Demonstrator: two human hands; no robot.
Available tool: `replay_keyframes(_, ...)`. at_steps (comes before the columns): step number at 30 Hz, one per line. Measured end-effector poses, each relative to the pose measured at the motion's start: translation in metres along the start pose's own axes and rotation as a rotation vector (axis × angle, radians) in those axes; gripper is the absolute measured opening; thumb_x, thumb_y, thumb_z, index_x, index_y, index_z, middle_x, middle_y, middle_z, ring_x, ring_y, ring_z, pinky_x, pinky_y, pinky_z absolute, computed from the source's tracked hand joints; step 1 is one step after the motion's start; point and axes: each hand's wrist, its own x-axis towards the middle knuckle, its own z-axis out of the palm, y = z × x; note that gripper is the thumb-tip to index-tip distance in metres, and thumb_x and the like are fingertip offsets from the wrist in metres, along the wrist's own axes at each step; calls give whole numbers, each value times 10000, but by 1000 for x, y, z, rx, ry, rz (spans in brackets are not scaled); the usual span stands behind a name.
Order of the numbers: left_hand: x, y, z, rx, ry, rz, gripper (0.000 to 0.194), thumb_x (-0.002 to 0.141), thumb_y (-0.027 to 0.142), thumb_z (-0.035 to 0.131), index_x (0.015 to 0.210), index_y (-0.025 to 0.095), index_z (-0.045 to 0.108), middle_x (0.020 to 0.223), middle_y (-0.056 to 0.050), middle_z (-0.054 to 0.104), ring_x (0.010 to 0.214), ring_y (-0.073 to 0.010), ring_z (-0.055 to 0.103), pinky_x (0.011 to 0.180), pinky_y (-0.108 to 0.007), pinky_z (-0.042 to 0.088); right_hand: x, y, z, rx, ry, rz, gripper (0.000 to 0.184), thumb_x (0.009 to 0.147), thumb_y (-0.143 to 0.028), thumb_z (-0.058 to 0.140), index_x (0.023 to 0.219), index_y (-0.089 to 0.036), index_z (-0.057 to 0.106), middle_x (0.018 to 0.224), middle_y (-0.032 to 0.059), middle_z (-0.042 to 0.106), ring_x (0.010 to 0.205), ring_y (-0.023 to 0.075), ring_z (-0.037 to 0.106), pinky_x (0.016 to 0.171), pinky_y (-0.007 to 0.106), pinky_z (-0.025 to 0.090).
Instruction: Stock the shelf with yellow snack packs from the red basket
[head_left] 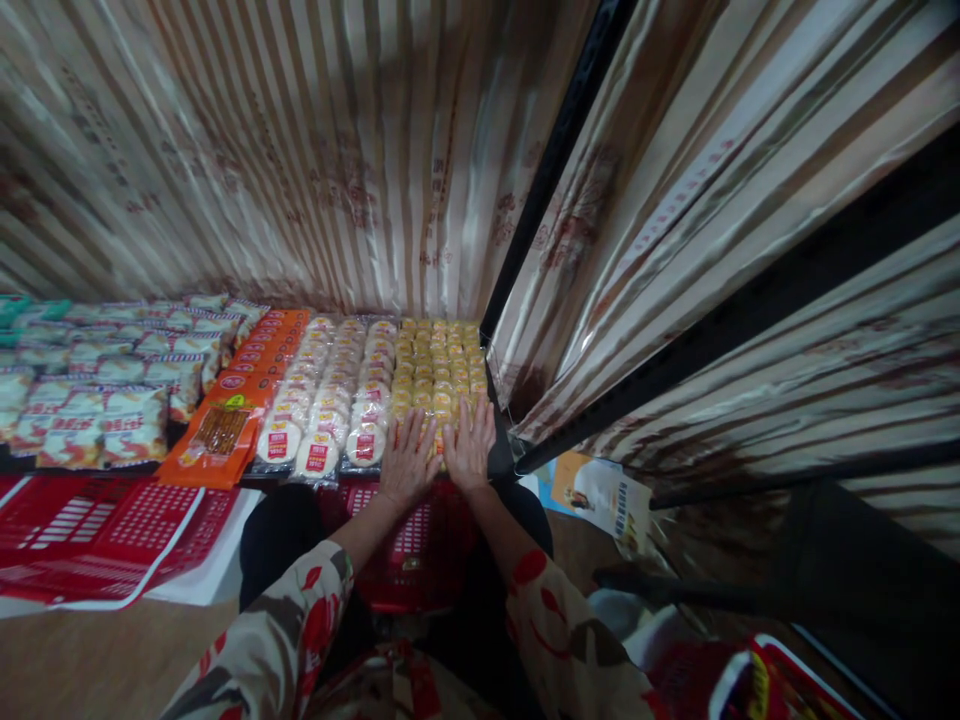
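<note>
Rows of small yellow-wrapped snacks point(441, 358) lie packed at the right end of a dark shelf point(496, 440). Flat across their near edge rests my left hand point(409, 462), palm down with the fingers extended. Beside it, my right hand point(469, 448) also lies on the yellow packs, fingers stretched forward near the shelf's right corner. Neither hand grips anything. Just left of my hands are columns of round white crackers point(366, 443) in clear wrap with red labels. Farther left comes an orange snack packet point(225, 425) with a see-through window.
Several small white snack bags point(135, 425) fill the shelf's left part. Red plastic baskets point(112, 535) sit below, one between my knees. A striped curtain point(300, 150) hangs behind, crossed by black metal posts point(555, 170). Printed paper point(600, 495) and red packaging lie low right.
</note>
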Motion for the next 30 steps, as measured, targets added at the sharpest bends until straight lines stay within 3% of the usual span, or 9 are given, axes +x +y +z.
replay_keyframes(7, -3, 0, -4, -8, 9, -21, 591, 880, 447, 433, 1402, 185, 339, 1483, -145, 288, 1403, -277, 153, 1124, -500, 156, -4, 1, -9, 107, 79, 91, 555, 930, -374, 255, 1431, -135, 239, 1521, 160, 144, 1404, 273, 81, 1068, 509, 235)
replay_keyframes(13, -26, -1, -14, -19, 3, -11, 559, 875, 419, 461, 1375, 177, 394, 1482, -143, 287, 1403, -287, 145, 1126, -494, 175, -33, 12, -19, 198, 121, 163, 499, 922, -354, 293, 1324, -77, 395, 1359, 198, 424, 1291, 255, 351, 1034, 445, 321)
replay_keyframes(17, -31, 6, -14, -21, -31, -26, 532, 865, 432, 479, 1353, 226, 432, 1483, -123, 294, 1393, -300, 182, 1113, -498, 209, -40, 13, -21, 239, 65, 191, 443, 893, -361, 378, 1238, -106, 486, 1144, 150, 586, 1097, 243, 498, 955, 414, 388)
replay_keyframes(21, -22, 10, -12, -25, -49, -34, 536, 849, 444, 505, 1351, 269, 433, 1477, -112, 310, 1382, -307, 217, 1109, -517, 208, -33, 10, -25, 241, 27, 221, 404, 864, -364, 424, 1184, -143, 533, 1003, 102, 623, 974, 238, 510, 898, 394, 409)
replay_keyframes(30, -13, 7, -10, -42, -1, -19, 518, 865, 362, 494, 1366, 263, 408, 1497, -100, 264, 1387, -287, 213, 1120, -507, 185, -28, 14, -27, 296, 10, 194, 331, 861, -285, 402, 1110, -153, 576, 987, 99, 622, 955, 231, 509, 893, 386, 412)
